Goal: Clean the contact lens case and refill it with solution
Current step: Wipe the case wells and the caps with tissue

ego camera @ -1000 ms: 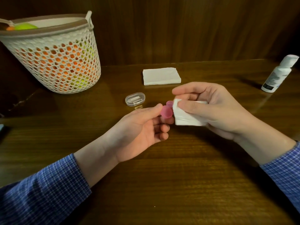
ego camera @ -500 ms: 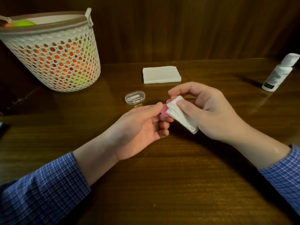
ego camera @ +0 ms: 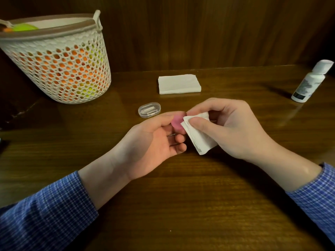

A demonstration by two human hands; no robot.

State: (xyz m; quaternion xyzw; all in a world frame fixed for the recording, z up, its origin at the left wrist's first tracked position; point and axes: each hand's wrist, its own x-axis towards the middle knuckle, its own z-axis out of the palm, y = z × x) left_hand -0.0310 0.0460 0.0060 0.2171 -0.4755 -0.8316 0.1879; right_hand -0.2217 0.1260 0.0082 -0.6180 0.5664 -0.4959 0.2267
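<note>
We hold the pink lens case (ego camera: 176, 121) just above the table (ego camera: 181, 205), pinched in our left hand (ego camera: 154, 142) so an end stays exposed. Our right hand (ego camera: 230, 127) has its fingers (ego camera: 197, 122) clamped on a folded tissue (ego camera: 197, 136), pressed against the case to wipe it. The solution bottle (ego camera: 308, 82) stands well apart at far right, likely kept for refilling.

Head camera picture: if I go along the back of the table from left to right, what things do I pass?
White basket → small clear case → stack of folded tissues → white bottle.
</note>
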